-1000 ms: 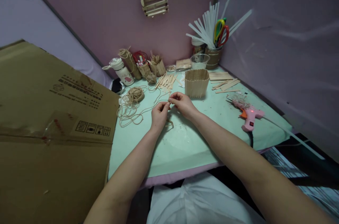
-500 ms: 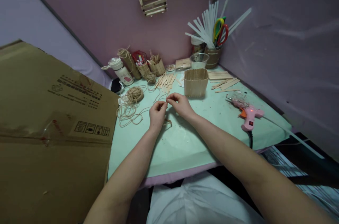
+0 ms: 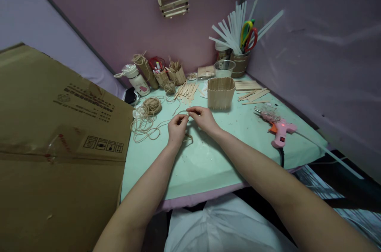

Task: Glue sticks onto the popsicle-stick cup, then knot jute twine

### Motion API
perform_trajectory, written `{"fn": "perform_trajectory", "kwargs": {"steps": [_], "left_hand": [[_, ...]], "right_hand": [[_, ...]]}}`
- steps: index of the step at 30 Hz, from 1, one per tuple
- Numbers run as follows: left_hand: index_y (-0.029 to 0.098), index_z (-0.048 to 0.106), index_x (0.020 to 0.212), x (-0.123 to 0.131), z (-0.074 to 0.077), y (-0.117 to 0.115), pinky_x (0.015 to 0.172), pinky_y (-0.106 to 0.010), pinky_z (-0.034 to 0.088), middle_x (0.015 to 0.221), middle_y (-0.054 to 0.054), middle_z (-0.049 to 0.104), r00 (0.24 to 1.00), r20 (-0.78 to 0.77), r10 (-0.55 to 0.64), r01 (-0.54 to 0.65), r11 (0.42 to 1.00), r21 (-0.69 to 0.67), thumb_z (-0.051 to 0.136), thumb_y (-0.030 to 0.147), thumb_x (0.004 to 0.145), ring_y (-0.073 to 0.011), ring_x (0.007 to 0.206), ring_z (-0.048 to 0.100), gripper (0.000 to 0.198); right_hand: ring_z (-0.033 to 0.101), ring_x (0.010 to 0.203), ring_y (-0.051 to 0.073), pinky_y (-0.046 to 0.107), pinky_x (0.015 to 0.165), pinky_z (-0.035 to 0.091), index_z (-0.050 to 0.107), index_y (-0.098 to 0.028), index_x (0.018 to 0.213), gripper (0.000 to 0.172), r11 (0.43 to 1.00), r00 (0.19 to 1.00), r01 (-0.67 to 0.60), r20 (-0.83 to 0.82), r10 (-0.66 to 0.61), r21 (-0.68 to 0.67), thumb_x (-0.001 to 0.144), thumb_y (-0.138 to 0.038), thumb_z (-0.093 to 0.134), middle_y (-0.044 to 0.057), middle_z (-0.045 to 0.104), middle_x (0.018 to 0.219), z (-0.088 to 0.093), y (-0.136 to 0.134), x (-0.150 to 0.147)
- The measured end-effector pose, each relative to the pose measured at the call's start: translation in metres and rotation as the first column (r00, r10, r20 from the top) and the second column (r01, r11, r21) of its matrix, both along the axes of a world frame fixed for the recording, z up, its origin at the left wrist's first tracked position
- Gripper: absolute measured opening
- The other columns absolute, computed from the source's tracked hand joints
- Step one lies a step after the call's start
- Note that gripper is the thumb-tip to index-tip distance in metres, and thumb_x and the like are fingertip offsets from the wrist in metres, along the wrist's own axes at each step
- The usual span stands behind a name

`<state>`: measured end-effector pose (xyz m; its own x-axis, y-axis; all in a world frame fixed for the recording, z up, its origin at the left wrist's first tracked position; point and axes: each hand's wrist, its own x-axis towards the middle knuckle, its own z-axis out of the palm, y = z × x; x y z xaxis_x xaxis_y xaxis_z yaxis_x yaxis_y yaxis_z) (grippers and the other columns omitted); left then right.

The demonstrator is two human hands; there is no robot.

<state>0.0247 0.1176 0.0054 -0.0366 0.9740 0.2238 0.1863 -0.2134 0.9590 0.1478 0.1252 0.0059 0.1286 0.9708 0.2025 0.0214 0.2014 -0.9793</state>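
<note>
Above the middle of the green table, my left hand and my right hand meet at the fingertips, both pinching thin twine. A braided-looking piece of twine hangs beneath my left hand onto the cloth. From the hands, loose twine trails left towards a tangled ball of twine. Just behind my right hand stands an open box of craft sticks. Loose craft sticks lie beyond the fingertips. The exact hold on the twine is too small to see.
A pink glue gun with a cord lies at the right. Cardboard rises at the left. Along the back stand a white bottle, stick holders, a clear cup and a holder with glue sticks and scissors.
The fingers of my right hand have shifted slightly down and right. My left hand has stayed in nearly the same place, still pinching the twine.
</note>
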Motion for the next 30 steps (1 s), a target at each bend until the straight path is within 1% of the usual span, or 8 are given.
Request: {"fn": "perform_trajectory", "kwargs": {"steps": [4,7,10,12,16,23,26,30], "left_hand": [[0.017,0.065,0.072,0.001,0.0,0.001,0.064,-0.025,0.042,0.069,0.0,0.063,0.994,0.111,0.005,-0.001,0.999,-0.034,0.064,0.028,0.071,-0.0123,0.065,0.054,0.011],[0.017,0.065,0.073,0.001,-0.002,0.003,0.058,-0.023,0.039,0.072,0.0,0.063,0.981,0.192,-0.018,0.031,0.997,-0.065,0.066,0.029,0.07,-0.0106,0.062,0.051,0.012],[0.017,0.066,0.075,0.0,-0.004,0.006,0.052,-0.021,0.033,0.07,0.0,0.062,0.966,0.251,-0.062,0.091,0.99,-0.105,0.068,0.03,0.069,-0.0085,0.056,0.045,0.014],[0.017,0.067,0.076,0.0,-0.005,0.007,0.051,-0.022,0.032,0.07,0.001,0.062,0.963,0.26,-0.07,0.104,0.987,-0.12,0.069,0.03,0.068,-0.0083,0.055,0.044,0.015],[0.017,0.068,0.076,0.0,-0.007,0.007,0.06,-0.023,0.039,0.072,-0.001,0.064,0.971,0.233,-0.05,0.068,0.995,-0.074,0.07,0.03,0.068,-0.0105,0.063,0.051,0.015],[0.017,0.068,0.078,-0.001,-0.009,0.009,0.071,-0.026,0.044,0.077,-0.002,0.066,0.978,0.211,0.001,0.008,0.999,-0.043,0.069,0.032,0.07,-0.0131,0.073,0.057,0.018],[0.017,0.067,0.08,-0.002,-0.009,0.009,0.071,-0.027,0.045,0.079,-0.002,0.067,0.983,0.184,-0.003,0.008,1.0,-0.023,0.068,0.032,0.071,-0.0138,0.075,0.058,0.018],[0.017,0.067,0.082,-0.002,-0.008,0.006,0.072,-0.027,0.046,0.081,-0.003,0.067,0.995,0.093,-0.023,0.021,1.0,0.022,0.066,0.033,0.074,-0.0149,0.078,0.059,0.019]], "right_hand": [[0.052,0.063,0.012,0.026,0.063,0.042,0.056,-0.02,0.077,0.013,0.998,0.996,0.051,-0.065,-0.054,-0.046,0.068,-0.025,0.063,-0.004,0.058,0.067,-0.001,-0.001,-0.001],[0.046,0.055,0.011,0.024,0.055,0.037,0.051,-0.021,0.074,0.018,0.989,0.988,-0.011,-0.154,-0.012,-0.149,0.066,-0.03,0.065,-0.006,0.052,0.061,0.0,-0.003,0.0],[0.044,0.053,0.01,0.024,0.052,0.035,0.051,-0.021,0.073,0.02,0.977,0.978,-0.058,-0.209,0.014,-0.207,0.065,-0.031,0.066,-0.006,0.052,0.06,0.001,-0.003,0.0],[0.045,0.055,0.011,0.025,0.054,0.036,0.053,-0.02,0.072,0.016,0.983,0.985,-0.034,-0.174,0.002,-0.178,0.066,-0.029,0.064,-0.005,0.053,0.061,0.002,-0.002,-0.001],[0.051,0.065,0.012,0.027,0.065,0.04,0.056,-0.019,0.07,0.002,0.999,0.998,0.052,0.035,-0.051,-0.016,0.07,-0.021,0.056,-0.003,0.057,0.068,0.004,-0.004,-0.001],[0.051,0.071,0.013,0.027,0.068,0.042,0.056,-0.019,0.071,0.005,0.974,0.958,0.104,0.243,-0.152,0.2,0.073,-0.016,0.054,0.0,0.055,0.076,0.005,-0.01,-0.001],[0.052,0.071,0.014,0.027,0.068,0.043,0.061,-0.019,0.073,0.006,0.972,0.952,0.09,0.267,-0.148,0.218,0.075,-0.018,0.056,0.002,0.057,0.078,0.005,-0.01,-0.001],[0.055,0.071,0.014,0.029,0.07,0.044,0.066,-0.019,0.071,0.01,0.979,0.958,0.115,0.244,-0.154,0.169,0.077,-0.02,0.057,0.002,0.06,0.076,0.007,-0.01,0.0]]}}
